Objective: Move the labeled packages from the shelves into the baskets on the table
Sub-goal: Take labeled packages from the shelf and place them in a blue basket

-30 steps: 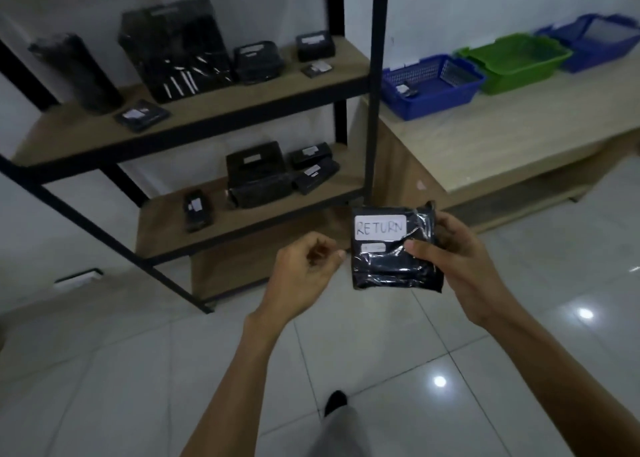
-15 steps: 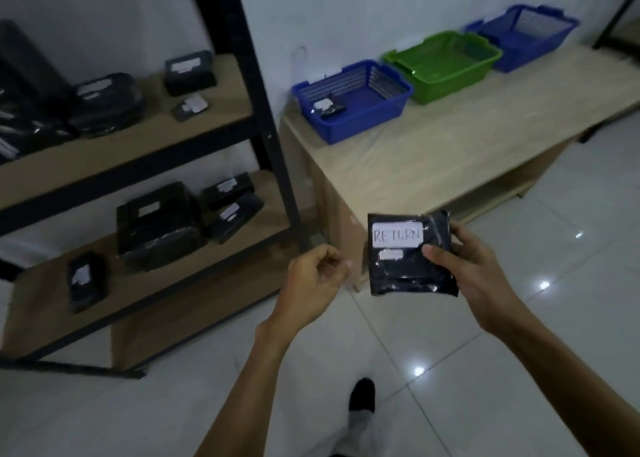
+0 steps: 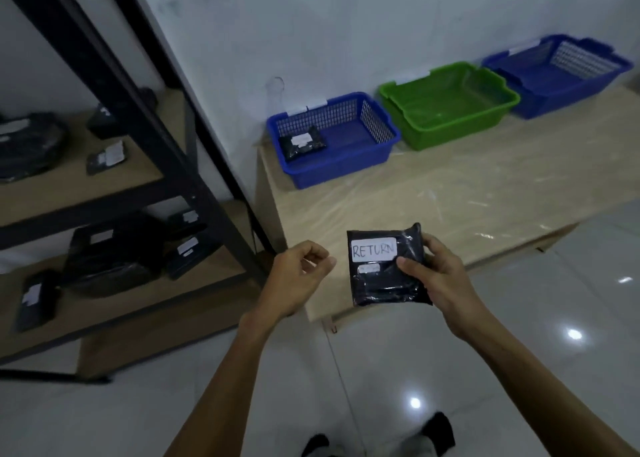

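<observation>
From the head view, our right hand (image 3: 441, 278) grips a black package (image 3: 382, 285), the thumb pressed on its front face just under the white RETURN label (image 3: 373, 248) and the fingers (image 3: 429, 247) curled round its right edge from behind. Our left hand (image 3: 294, 278) is raised just left of it, not touching, curled into a loose fist that holds nothing. The package is in the air at the counter's (image 3: 450, 200) near edge, close to the near left corner. Its face is turned up to us, the label at the top reading upright, and its slightly longer axis runs away from us, tipped a little to the left. We count three baskets along the counter's far edge: a blue basket (image 3: 341, 171) at the left, a green basket (image 3: 450, 134) in the middle and a second blue basket (image 3: 554, 101) at the right. One labeled package (image 3: 303, 145) lies in the left blue basket, at its left end. On the rack we make out three dark packages on the upper shelf (image 3: 86, 195) and four on the lower shelf (image 3: 138, 302), though they are blurred.
</observation>
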The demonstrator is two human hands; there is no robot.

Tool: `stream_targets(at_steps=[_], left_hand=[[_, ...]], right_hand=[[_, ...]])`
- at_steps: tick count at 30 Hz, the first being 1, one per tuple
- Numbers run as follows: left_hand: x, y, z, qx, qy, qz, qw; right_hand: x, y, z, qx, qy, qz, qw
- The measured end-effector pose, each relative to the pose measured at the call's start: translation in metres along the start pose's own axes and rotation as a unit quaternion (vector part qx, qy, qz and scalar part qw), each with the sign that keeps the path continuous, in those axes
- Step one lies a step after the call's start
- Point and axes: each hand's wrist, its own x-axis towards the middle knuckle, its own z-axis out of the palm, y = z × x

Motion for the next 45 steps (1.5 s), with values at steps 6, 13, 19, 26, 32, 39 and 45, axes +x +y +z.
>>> stream_targets(at_steps=[6,13,19,26,32,39,45], left_hand=[[0.051,0.036,0.025,-0.019,0.056,-0.029,0.998],[0.137,0.03,0.023,-0.006,0.124,-0.043,0.991],[0.231,-0.006,-0.001,0.001,0.145,-0.071,0.987],[0.298,-0.049,-0.012,0.102,0.177,-0.05,0.978],[0.325,-0.078,-0.018,0.165,0.076,-0.055,0.982],[0.33,-0.093,0.004,0.15,0.087,-0.073,0.982],[0.333,-0.098,0.011,0.124,0.136,-0.072,0.98]], right_hand=[[0.078,-0.044,-0.027,-0.027,-0.056,0.011,0.998],[0.186,-0.065,-0.012,-0.043,-0.094,0.018,0.994],[0.28,-0.061,0.019,-0.061,-0.079,0.052,0.994],[0.37,-0.057,0.058,-0.09,-0.061,0.091,0.99],[0.432,-0.044,0.081,-0.122,-0.058,0.139,0.981],[0.466,-0.016,0.105,-0.178,-0.059,0.195,0.963],[0.481,0.005,0.126,-0.24,-0.094,0.205,0.944]])
